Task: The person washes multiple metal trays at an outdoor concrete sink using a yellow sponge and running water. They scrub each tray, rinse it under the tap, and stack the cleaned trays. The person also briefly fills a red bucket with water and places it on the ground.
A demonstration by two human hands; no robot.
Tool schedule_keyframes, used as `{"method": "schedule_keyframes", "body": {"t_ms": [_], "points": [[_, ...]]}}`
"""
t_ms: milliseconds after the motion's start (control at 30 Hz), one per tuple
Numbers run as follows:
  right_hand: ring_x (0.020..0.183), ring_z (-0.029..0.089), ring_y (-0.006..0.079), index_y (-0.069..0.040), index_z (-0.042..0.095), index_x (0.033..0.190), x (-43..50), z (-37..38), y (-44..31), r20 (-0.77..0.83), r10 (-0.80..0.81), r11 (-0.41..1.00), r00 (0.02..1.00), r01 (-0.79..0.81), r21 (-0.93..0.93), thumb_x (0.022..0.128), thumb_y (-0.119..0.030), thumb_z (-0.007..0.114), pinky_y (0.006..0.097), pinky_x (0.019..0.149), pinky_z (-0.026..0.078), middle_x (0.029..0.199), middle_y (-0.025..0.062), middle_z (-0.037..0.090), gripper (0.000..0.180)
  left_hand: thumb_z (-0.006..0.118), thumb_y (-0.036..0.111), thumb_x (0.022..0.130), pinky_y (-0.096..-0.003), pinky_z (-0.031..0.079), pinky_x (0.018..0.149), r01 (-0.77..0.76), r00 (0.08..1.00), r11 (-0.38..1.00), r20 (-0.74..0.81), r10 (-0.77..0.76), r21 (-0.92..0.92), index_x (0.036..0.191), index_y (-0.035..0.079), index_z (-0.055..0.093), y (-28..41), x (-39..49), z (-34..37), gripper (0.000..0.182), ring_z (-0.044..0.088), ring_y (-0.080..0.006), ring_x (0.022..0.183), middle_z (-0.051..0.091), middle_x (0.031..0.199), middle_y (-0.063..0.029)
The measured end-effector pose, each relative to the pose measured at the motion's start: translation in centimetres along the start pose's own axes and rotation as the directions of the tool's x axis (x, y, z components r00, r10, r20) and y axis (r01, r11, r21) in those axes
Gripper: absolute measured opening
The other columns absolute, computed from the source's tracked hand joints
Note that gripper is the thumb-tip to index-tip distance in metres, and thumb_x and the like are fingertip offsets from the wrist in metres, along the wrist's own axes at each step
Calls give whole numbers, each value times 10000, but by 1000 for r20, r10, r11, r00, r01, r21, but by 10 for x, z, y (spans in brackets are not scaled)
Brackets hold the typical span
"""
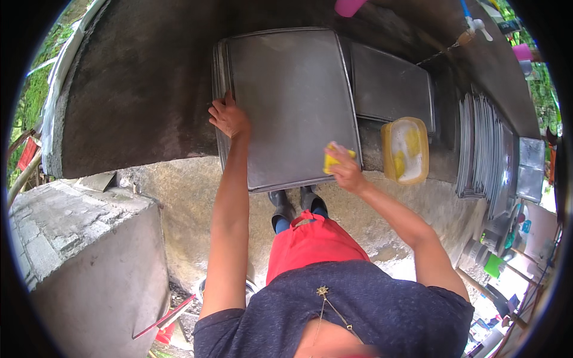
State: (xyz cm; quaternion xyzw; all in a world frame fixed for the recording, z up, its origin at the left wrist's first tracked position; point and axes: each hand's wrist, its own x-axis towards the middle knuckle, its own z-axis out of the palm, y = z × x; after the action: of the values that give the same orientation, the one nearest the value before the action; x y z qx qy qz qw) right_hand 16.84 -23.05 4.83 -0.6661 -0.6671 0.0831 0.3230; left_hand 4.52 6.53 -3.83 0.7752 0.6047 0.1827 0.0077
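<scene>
A stack of flat metal trays (291, 103) lies before me on a dark counter, its near edge reaching past the counter's front. My left hand (229, 117) rests at the left edge of the top tray, fingers spread over the rims. In my right hand (347, 169) is a yellow sponge (331, 160), held against the top tray near its lower right corner. Right of the stack stands a yellow plastic tub (386, 154) with whitish suds and yellow pieces inside.
More metal trays (389, 83) lie behind the tub. Several trays (481, 147) stand on edge farther right. A tap (479, 27) is at the upper right, and a rough concrete block (103, 250) at the lower left.
</scene>
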Motion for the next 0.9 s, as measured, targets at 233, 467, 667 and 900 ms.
{"method": "schedule_keyframes", "body": {"t_ms": [233,467,667,900], "points": [[1270,406,319,-44,648,912,75,177,-60,-13,-101,995,995,100,-16,749,-123,601,453,1060,344,1216,137,540,187,636,164,823,-425,393,780,18,999,999,-41,-16,36,1118,294,655,-4,-2,8,323,479,-241,974,523,1012,-8],[1305,364,329,-26,656,963,83,142,-60,176,-215,976,961,216,10,803,-183,578,467,1088,310,1239,140,527,237,617,200,838,-451,397,787,5,999,1000,31,-5,-10,1105,293,654,-8,5,5,285,492,-247,972,550,1040,-6],[1282,431,335,-24,639,1003,-14,84,-31,116,-60,994,991,49,97,833,-80,551,487,1074,346,1275,108,549,200,610,180,835,-433,389,760,-10,999,999,-35,11,34,1126,274,642,-2,1,0,308,494,-251,939,546,990,-12],[1268,416,404,10,592,1145,113,28,187,-326,259,905,909,-347,-247,845,36,429,449,1060,342,1288,225,516,342,601,89,810,-404,383,730,-51,999,999,-5,51,14,1143,228,641,-3,2,0,362,490,-237,875,521,927,-14]]}}
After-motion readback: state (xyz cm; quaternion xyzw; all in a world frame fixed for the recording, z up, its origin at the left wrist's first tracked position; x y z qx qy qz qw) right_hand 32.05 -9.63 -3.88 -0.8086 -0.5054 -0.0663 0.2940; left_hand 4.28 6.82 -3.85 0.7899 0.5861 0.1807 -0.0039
